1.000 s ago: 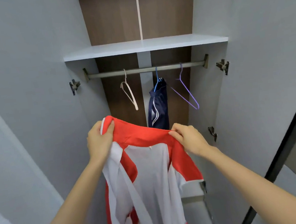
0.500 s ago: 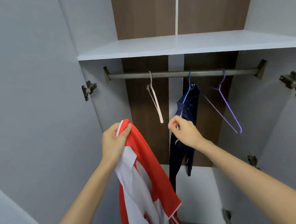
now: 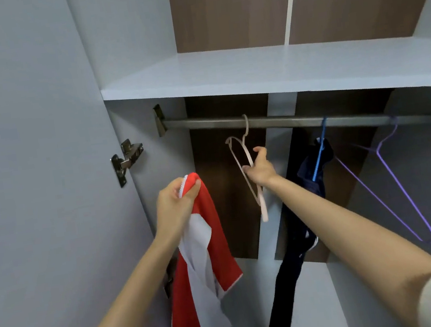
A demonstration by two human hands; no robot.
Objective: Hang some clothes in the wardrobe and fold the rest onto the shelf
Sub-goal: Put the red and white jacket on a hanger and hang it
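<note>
My left hand [image 3: 177,205] grips the collar of a red and white shirt [image 3: 205,269], which hangs down from it in front of the open wardrobe. My right hand [image 3: 260,167] is closed around the side of a pale pink hanger [image 3: 248,170] that still hooks on the metal rail [image 3: 285,121]. Further right on the rail a dark navy garment [image 3: 290,263] hangs on a blue hanger [image 3: 319,147], partly behind my right forearm. A bare purple hanger [image 3: 395,186] hangs at the far right. The white shelf [image 3: 265,71] sits above the rail.
The wardrobe's grey left door [image 3: 32,173] stands open close to my left arm, with a metal hinge [image 3: 126,161] on its edge. A brown back panel [image 3: 216,12] shows behind the shelf and the rail.
My right hand let go of the shirt, moved up and left past the navy garment and took hold of the pink hanger. The shirt now hangs from my left hand alone. My view came closer.
</note>
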